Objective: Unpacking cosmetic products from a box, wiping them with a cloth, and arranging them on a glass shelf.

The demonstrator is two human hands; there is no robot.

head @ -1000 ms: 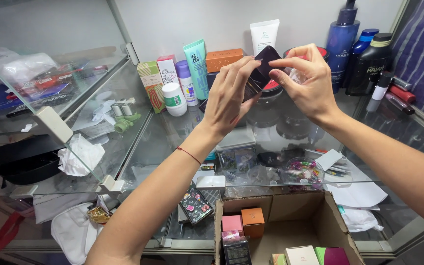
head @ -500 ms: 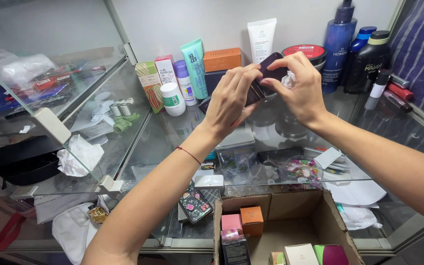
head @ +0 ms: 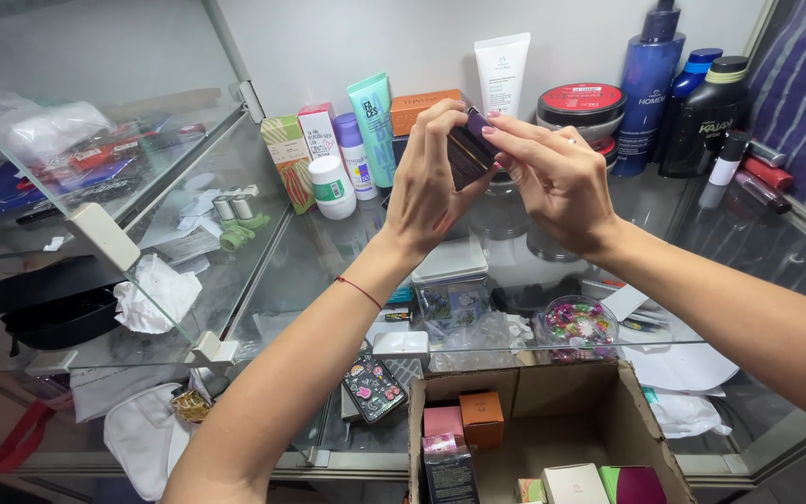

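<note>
Both of my hands hold one small dark box [head: 468,154] above a glass shelf [head: 328,271]. My left hand [head: 429,182] wraps its left side, with a thin red string around that wrist. My right hand [head: 557,177] pinches the box's top right edge with its fingertips. Behind the hands, along the wall, stand a teal tube [head: 375,126], a white tube [head: 502,73], an orange box [head: 422,105] and a round jar with a red lid [head: 582,105].
An open cardboard box [head: 552,392] with several small boxes in it sits at the bottom. Dark bottles [head: 647,84] stand at the back right. A black pouch [head: 53,299] and crumpled paper [head: 156,294] lie under the glass on the left.
Both hands have drawn the dark box closer to me and a little left, and turned it more upright. The left hand now covers more of it.
</note>
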